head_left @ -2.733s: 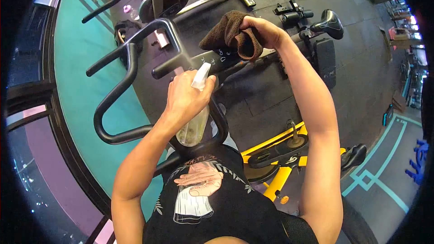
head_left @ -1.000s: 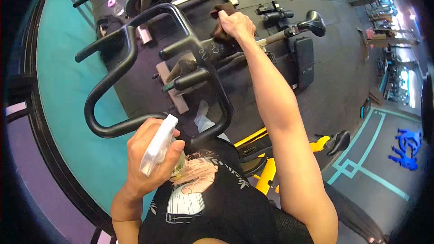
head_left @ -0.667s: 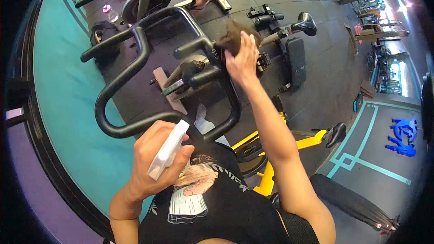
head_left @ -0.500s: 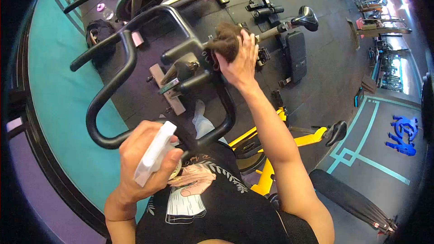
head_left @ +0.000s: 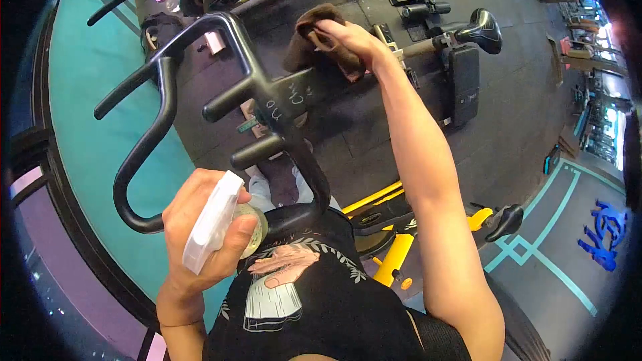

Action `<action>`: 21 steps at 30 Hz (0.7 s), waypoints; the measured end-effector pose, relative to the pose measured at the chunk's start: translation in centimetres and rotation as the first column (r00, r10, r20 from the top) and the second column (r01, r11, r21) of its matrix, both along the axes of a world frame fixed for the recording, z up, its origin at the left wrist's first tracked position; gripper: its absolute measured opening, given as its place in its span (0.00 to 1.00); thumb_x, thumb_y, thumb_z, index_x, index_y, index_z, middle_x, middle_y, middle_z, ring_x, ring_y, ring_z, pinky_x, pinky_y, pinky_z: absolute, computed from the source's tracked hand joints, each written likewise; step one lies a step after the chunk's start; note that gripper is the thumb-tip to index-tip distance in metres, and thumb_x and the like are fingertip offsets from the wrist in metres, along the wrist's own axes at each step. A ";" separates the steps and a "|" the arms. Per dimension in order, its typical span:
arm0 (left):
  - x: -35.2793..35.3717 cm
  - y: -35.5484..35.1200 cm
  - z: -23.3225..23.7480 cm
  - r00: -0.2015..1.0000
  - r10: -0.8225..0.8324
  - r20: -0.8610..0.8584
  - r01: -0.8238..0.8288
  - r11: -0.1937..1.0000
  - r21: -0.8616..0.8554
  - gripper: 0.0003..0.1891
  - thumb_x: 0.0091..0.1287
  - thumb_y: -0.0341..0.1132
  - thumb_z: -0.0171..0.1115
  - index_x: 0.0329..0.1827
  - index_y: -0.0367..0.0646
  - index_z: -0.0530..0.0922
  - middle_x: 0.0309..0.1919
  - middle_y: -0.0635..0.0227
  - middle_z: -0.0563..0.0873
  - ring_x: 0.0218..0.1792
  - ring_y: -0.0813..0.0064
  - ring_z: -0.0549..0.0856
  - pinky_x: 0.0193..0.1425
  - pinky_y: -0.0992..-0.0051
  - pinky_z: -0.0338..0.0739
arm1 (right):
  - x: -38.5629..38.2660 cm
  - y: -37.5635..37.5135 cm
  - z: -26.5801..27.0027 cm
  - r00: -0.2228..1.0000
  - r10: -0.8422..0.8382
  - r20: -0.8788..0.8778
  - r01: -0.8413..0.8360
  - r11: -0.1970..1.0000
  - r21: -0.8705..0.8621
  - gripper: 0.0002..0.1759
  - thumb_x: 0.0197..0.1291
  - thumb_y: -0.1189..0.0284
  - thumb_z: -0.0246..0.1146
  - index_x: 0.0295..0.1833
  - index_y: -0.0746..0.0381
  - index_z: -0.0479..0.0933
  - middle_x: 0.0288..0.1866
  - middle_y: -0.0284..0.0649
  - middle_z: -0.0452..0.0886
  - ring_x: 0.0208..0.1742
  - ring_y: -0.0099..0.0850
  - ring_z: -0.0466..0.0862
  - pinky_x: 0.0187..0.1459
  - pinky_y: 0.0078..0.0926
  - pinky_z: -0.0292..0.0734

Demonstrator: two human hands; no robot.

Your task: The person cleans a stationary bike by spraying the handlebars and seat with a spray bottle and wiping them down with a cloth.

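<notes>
Wipe step: right hand [head_left: 351, 40] clasps cloth [head_left: 304, 47] against handlebar [head_left: 257, 87] under its fingers; left hand [head_left: 200, 244] grips spray bottle [head_left: 212, 230]; next stroke likely calls for sliding along the bar beyond the fingertips.

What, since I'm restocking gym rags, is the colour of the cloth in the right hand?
Dark brown; the cloth shows best in the head view.

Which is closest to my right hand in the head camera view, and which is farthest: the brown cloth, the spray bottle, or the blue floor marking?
1. brown cloth: gripped by the right hand, up on the black handlebar.
2. spray bottle: in the left hand, low by the chest.
3. blue floor marking: on the floor, far right.
</notes>
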State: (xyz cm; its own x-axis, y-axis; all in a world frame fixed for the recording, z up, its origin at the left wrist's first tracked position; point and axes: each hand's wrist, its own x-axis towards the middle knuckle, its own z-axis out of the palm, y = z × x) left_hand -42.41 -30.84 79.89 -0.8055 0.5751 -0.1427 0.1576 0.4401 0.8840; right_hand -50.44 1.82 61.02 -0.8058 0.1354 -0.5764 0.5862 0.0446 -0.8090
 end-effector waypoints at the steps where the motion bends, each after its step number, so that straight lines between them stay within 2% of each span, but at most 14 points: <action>1: 0.2 0.2 -0.1 1.000 -0.001 -0.008 0.001 1.000 -0.003 0.22 0.66 0.50 0.68 0.40 0.34 0.79 0.37 0.63 0.80 0.38 0.72 0.80 0.43 0.73 0.73 | 0.2 0.4 0.0 0.991 -0.054 0.119 0.068 0.991 -0.116 0.33 0.62 0.46 0.64 0.47 0.71 0.84 0.39 0.42 0.88 0.41 0.31 0.85 0.46 0.30 0.80; 2: 0.5 0.4 -0.1 1.000 0.023 0.008 -0.023 1.000 -0.003 0.22 0.66 0.49 0.68 0.40 0.34 0.79 0.37 0.64 0.80 0.38 0.73 0.79 0.42 0.74 0.72 | 0.4 0.5 -0.8 0.992 -0.052 0.114 0.066 0.990 -0.121 0.33 0.62 0.46 0.64 0.47 0.71 0.84 0.39 0.42 0.88 0.41 0.31 0.85 0.46 0.30 0.80; 4: 0.9 0.5 -0.3 0.999 0.048 0.022 -0.048 0.999 -0.009 0.22 0.66 0.49 0.68 0.40 0.34 0.79 0.36 0.64 0.80 0.37 0.73 0.79 0.42 0.74 0.72 | 1.0 0.7 -2.8 0.971 -0.094 -0.218 0.092 0.996 -0.019 0.32 0.62 0.45 0.64 0.48 0.67 0.85 0.40 0.45 0.89 0.42 0.33 0.86 0.47 0.33 0.80; 5: 1.1 0.6 -0.4 0.998 0.058 0.033 -0.057 0.998 -0.014 0.22 0.66 0.49 0.68 0.40 0.34 0.79 0.36 0.65 0.79 0.37 0.74 0.78 0.42 0.74 0.72 | 2.0 -0.2 -1.4 0.939 -0.070 -0.337 0.140 0.972 0.189 0.30 0.64 0.46 0.62 0.47 0.65 0.86 0.39 0.48 0.89 0.41 0.40 0.87 0.47 0.37 0.81; 6: 1.2 0.6 -0.6 0.997 0.065 0.043 -0.064 0.998 -0.017 0.21 0.66 0.49 0.68 0.40 0.34 0.79 0.36 0.65 0.79 0.37 0.75 0.78 0.41 0.75 0.71 | 2.6 -0.8 -1.0 0.962 0.007 -0.273 0.121 0.885 0.449 0.30 0.63 0.48 0.64 0.54 0.66 0.84 0.46 0.53 0.88 0.49 0.48 0.87 0.53 0.39 0.80; 8: 1.4 0.4 -0.9 0.997 0.070 0.043 -0.069 0.997 -0.025 0.20 0.66 0.47 0.68 0.40 0.34 0.79 0.36 0.66 0.78 0.37 0.75 0.77 0.41 0.75 0.70 | 5.3 -4.6 0.3 0.942 -0.065 -0.328 0.269 0.732 0.626 0.36 0.55 0.56 0.72 0.67 0.62 0.76 0.62 0.55 0.80 0.68 0.54 0.76 0.66 0.44 0.72; 10: 1.5 0.2 -1.1 0.996 0.074 0.049 -0.073 0.997 -0.028 0.20 0.67 0.46 0.68 0.40 0.34 0.79 0.36 0.66 0.78 0.36 0.76 0.77 0.40 0.76 0.70 | 8.4 -7.9 0.8 0.900 0.101 -0.425 0.304 0.553 0.776 0.50 0.44 0.63 0.78 0.75 0.59 0.66 0.76 0.56 0.64 0.80 0.57 0.58 0.76 0.54 0.57; 12: 1.6 0.1 -1.3 0.996 0.076 0.052 -0.075 0.997 -0.023 0.18 0.67 0.44 0.67 0.41 0.34 0.78 0.37 0.67 0.78 0.36 0.77 0.76 0.40 0.76 0.69 | 11.0 -10.6 1.7 0.835 0.209 -0.510 0.324 0.562 0.761 0.53 0.39 0.66 0.78 0.76 0.56 0.65 0.82 0.55 0.54 0.83 0.59 0.50 0.78 0.61 0.46; 13: 1.5 0.0 -1.4 0.996 0.071 0.049 -0.070 0.997 -0.026 0.18 0.67 0.44 0.67 0.41 0.34 0.78 0.37 0.67 0.78 0.36 0.77 0.76 0.40 0.76 0.69 | 12.3 -11.5 1.7 0.822 0.225 -0.523 0.281 0.639 0.716 0.54 0.38 0.66 0.79 0.76 0.54 0.66 0.83 0.57 0.51 0.84 0.59 0.49 0.79 0.61 0.44; 14: 1.6 -0.1 -1.4 0.996 0.072 0.046 -0.071 0.997 -0.025 0.17 0.68 0.43 0.67 0.41 0.34 0.78 0.37 0.66 0.78 0.36 0.77 0.76 0.40 0.76 0.69 | 12.8 -12.0 1.7 0.792 0.229 -0.566 0.294 0.669 0.683 0.56 0.35 0.68 0.80 0.76 0.51 0.66 0.85 0.57 0.48 0.85 0.59 0.46 0.80 0.61 0.42; 16: 1.6 0.0 -1.5 0.996 0.072 0.048 -0.071 0.997 -0.025 0.17 0.68 0.43 0.66 0.41 0.34 0.78 0.37 0.66 0.78 0.36 0.77 0.76 0.40 0.76 0.69 | 13.2 -10.4 2.1 0.811 0.247 -0.530 0.252 0.670 0.698 0.56 0.34 0.69 0.82 0.76 0.48 0.67 0.85 0.57 0.45 0.85 0.59 0.45 0.79 0.61 0.43; 17: 1.6 0.0 -1.4 0.996 0.079 0.045 -0.078 0.997 -0.022 0.17 0.68 0.43 0.66 0.41 0.34 0.78 0.37 0.66 0.78 0.37 0.77 0.76 0.41 0.76 0.70 | 12.9 -9.2 2.5 0.868 0.259 -0.423 0.173 0.641 0.748 0.55 0.35 0.67 0.82 0.75 0.45 0.68 0.85 0.59 0.44 0.85 0.59 0.45 0.78 0.62 0.47; 18: 1.7 -0.1 -1.3 0.995 0.091 0.044 -0.090 0.996 -0.020 0.17 0.68 0.43 0.66 0.41 0.34 0.78 0.37 0.66 0.78 0.37 0.76 0.76 0.41 0.76 0.70 | 12.0 -8.3 1.6 0.842 0.227 -0.489 0.274 0.600 0.752 0.55 0.36 0.65 0.83 0.75 0.44 0.67 0.84 0.60 0.46 0.83 0.60 0.49 0.76 0.62 0.53; 21: 1.9 -0.5 -0.8 0.994 0.098 0.048 -0.097 0.995 -0.029 0.17 0.69 0.43 0.66 0.41 0.34 0.78 0.38 0.65 0.78 0.39 0.76 0.77 0.43 0.76 0.70 | 10.3 -7.0 1.7 0.885 0.122 -0.450 0.251 0.689 0.680 0.51 0.42 0.63 0.82 0.74 0.47 0.67 0.78 0.59 0.57 0.75 0.61 0.63 0.70 0.56 0.65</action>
